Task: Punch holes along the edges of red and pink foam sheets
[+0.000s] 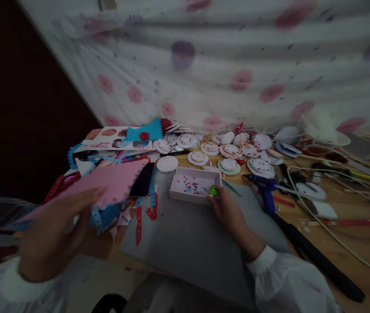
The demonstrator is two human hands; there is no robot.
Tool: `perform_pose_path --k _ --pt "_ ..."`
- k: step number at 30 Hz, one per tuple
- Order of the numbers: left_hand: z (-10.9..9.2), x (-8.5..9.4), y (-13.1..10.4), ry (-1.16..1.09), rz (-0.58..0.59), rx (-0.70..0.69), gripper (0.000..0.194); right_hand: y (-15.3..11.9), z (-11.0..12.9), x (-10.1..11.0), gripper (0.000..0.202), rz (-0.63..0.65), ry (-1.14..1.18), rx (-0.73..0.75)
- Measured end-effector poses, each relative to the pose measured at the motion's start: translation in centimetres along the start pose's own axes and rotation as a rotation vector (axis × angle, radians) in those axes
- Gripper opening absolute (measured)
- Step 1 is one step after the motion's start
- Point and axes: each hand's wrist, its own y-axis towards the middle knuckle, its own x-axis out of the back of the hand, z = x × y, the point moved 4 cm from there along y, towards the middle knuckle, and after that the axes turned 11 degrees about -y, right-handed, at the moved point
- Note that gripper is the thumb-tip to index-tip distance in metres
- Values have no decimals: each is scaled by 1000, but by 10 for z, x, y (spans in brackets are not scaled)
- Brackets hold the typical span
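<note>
My left hand [59, 230], blurred by motion, is closed on a pink sheet [106, 180] with a perforated right edge, at the left. My right hand [229, 213] pinches a small green object [213, 191] at the front right corner of a white box [178, 196]. Tiny red and blue dots lie inside the box. The box rests on the back part of a grey mat [185, 234]. Left of it, a black phone [142, 180] lies partly beside the pink sheet.
Layered white discs [198, 157] with coloured dots crowd the back. A blue glue gun [265, 187] and a black rod [318, 256] lie at the right, near a white cable [338, 243]. Red punched strips [139, 226] lie left of the box. A flowered curtain [204, 65] hangs behind.
</note>
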Motion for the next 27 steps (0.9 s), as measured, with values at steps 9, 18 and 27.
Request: perform_pose_path --k 9,18,27 --pt "-109 -123 -65 -159 61 -260 38 12 5 21 34 -107 -29 -32" --pt "-145 -166 -55 -407 194 -153 27 -30 -16 40 26 29 -276 76" --pt "-135 -156 -49 -480 467 -186 20 -30 -35 64 32 -136 -309 43"
